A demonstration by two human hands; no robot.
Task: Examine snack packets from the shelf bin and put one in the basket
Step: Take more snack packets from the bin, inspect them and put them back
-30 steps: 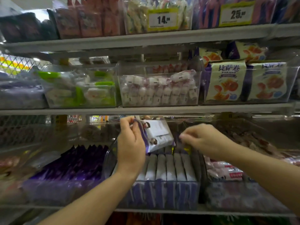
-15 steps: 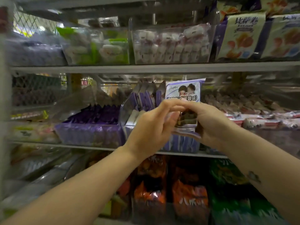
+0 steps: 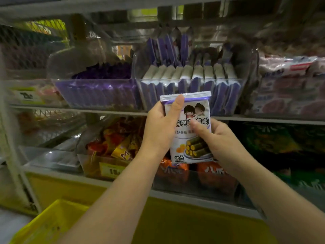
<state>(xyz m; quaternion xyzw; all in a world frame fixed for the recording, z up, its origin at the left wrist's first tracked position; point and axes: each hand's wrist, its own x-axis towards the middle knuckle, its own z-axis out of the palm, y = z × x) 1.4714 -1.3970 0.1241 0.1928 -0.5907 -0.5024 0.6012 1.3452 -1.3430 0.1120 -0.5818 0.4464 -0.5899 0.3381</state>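
Observation:
A white and purple snack packet [image 3: 190, 136] printed with two cartoon figures and green rolls is held upright in front of the shelves, its face toward me. My left hand [image 3: 161, 127] grips its left edge with the thumb laid up the front. My right hand [image 3: 214, 138] holds its right side, thumb across the print. Behind and above it stands the clear shelf bin [image 3: 190, 85] filled with several packets of the same kind, standing on edge. A yellow basket [image 3: 51, 224] shows at the bottom left, below my left forearm.
A clear bin of dark purple packets [image 3: 98, 88] sits left of the packet bin, and pink-wrapped goods [image 3: 288, 85] fill the right. The lower shelf holds red and orange snacks [image 3: 116, 148] and green bags [image 3: 274, 141]. A white wire rack frame [image 3: 12, 138] stands at the left.
The packet came out of the bin and down toward me, held in both hands. My view tilted down, so the lower shelf and the yellow basket came into sight.

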